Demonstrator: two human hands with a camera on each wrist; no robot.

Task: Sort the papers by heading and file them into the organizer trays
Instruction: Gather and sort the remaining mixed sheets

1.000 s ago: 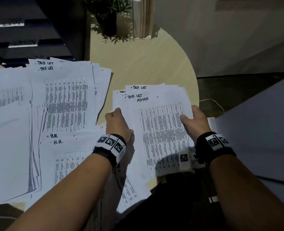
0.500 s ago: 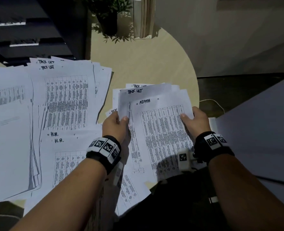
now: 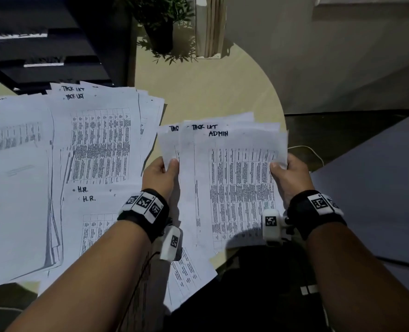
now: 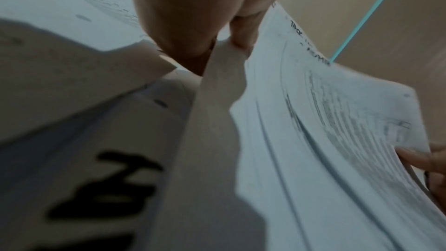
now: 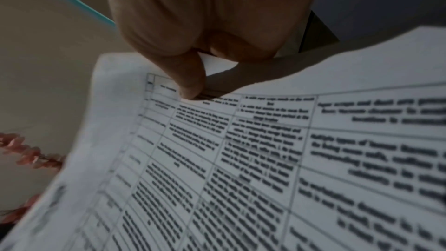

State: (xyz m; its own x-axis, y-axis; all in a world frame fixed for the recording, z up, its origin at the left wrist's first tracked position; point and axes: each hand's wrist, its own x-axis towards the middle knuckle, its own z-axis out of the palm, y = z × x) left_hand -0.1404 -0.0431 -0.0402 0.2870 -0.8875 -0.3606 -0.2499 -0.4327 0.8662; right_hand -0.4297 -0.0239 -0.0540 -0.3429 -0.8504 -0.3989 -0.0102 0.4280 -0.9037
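Sheets [image 3: 237,188] thin, floppy, slide-prone | left hand [image 3: 161,173] pinches left edge, right hand [image 3: 288,174] pinches right edge | ADMIN page on top | grip both side edges.

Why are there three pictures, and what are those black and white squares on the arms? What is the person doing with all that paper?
No machine here: a person wears three cameras. The big picture comes from a camera on the head, looking down. The other two come from cameras strapped to each wrist; the squares are on those straps. The left hand and right hand each pinch one side of a fanned bundle of sheets. The front one is headed ADMIN, two behind say TASK LIST. On the round table lie more piles: a TASK LIST pile and an H.R. pile. A potted plant stands at the back.
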